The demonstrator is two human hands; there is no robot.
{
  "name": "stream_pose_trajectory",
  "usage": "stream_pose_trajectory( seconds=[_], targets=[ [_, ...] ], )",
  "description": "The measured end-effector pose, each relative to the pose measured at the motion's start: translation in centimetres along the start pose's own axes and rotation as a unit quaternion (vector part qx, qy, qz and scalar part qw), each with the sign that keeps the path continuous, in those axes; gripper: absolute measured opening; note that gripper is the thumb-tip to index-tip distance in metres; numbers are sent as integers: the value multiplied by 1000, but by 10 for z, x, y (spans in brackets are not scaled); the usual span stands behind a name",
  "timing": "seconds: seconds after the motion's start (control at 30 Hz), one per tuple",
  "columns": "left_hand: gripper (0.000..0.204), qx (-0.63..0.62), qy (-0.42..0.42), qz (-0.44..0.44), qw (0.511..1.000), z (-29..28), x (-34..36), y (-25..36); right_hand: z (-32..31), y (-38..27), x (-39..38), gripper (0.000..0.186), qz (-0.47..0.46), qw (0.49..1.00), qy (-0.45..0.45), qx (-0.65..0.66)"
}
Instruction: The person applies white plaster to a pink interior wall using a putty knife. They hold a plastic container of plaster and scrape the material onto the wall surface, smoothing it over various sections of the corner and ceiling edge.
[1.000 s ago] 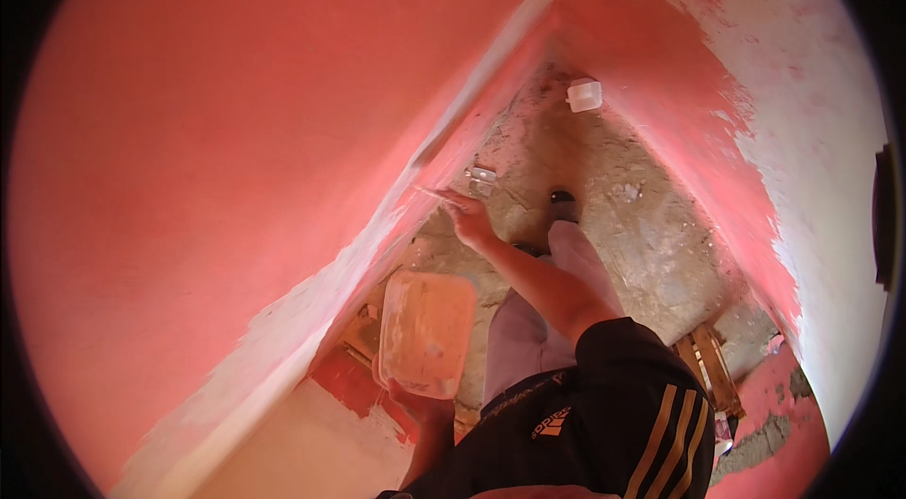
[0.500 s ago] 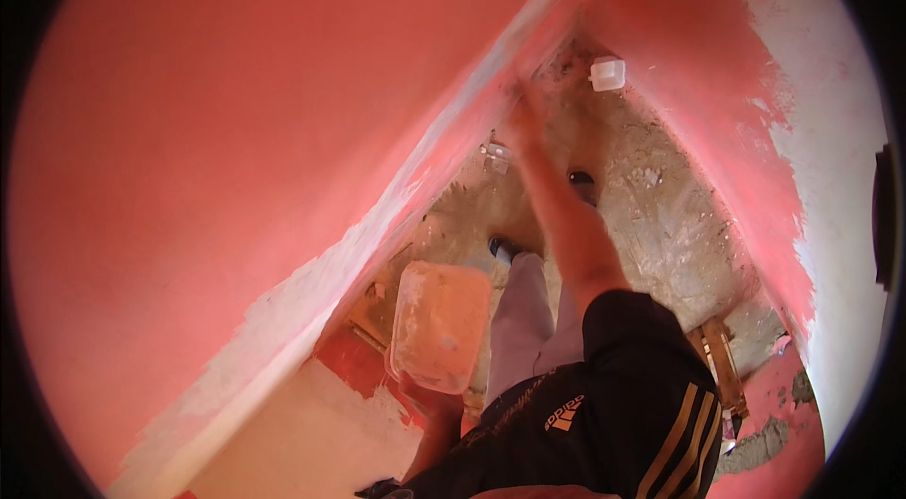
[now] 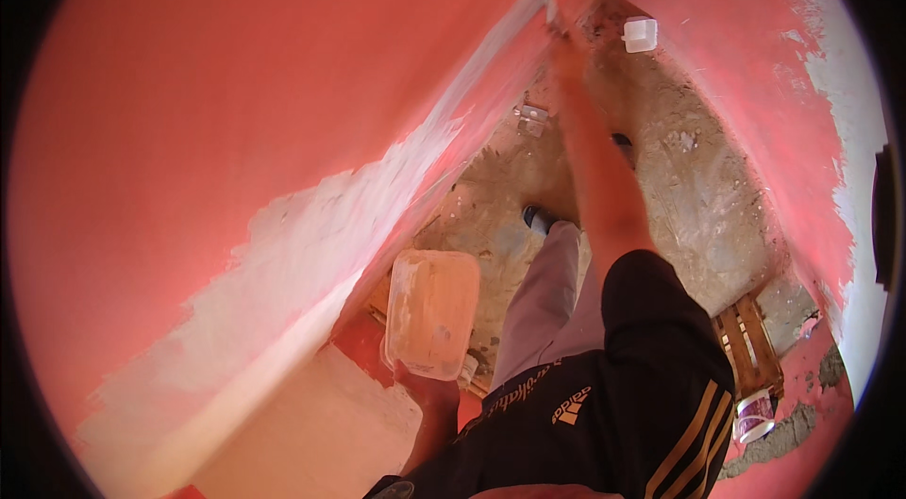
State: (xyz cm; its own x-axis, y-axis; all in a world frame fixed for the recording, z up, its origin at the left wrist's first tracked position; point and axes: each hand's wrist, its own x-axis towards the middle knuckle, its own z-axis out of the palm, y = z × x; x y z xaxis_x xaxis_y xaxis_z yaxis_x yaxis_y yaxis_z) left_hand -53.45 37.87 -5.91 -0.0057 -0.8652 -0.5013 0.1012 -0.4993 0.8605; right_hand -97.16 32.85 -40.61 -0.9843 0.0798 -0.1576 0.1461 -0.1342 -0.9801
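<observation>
Gripping tub (image 3: 432, 310): left hand (image 3: 425, 388) | long axis: pointing away from body | right hand (image 3: 566, 46): blurred, cannot tell grip

Tub (image 3: 432, 310) left of legs (image 3: 536, 306), walls (image 3: 236, 112) either side — container (image 3: 641, 34) ahead on floor (image 3: 694, 188)

A rounded-rectangular, translucent orange-pink plastic tub (image 3: 434, 310), broad face up, is held beside the smooth coral-red wall (image 3: 236, 103) with its ragged-edged white band (image 3: 311, 225), while a slim pale tool (image 3: 551, 7), blurred, sits near the band's far end.
</observation>
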Motion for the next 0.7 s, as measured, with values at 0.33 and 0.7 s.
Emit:
stream_pose_trajectory(
  seconds=[0.33, 0.7],
  targets=[
    [42, 496, -51, 218, 839, -49, 18, 22, -2, 36, -262, 33, 15, 971, -177, -160],
    [58, 266, -109, 69, 955, -84, 30, 2, 36, -56, -171, 41, -89, 982, -72, -150]
  ],
)
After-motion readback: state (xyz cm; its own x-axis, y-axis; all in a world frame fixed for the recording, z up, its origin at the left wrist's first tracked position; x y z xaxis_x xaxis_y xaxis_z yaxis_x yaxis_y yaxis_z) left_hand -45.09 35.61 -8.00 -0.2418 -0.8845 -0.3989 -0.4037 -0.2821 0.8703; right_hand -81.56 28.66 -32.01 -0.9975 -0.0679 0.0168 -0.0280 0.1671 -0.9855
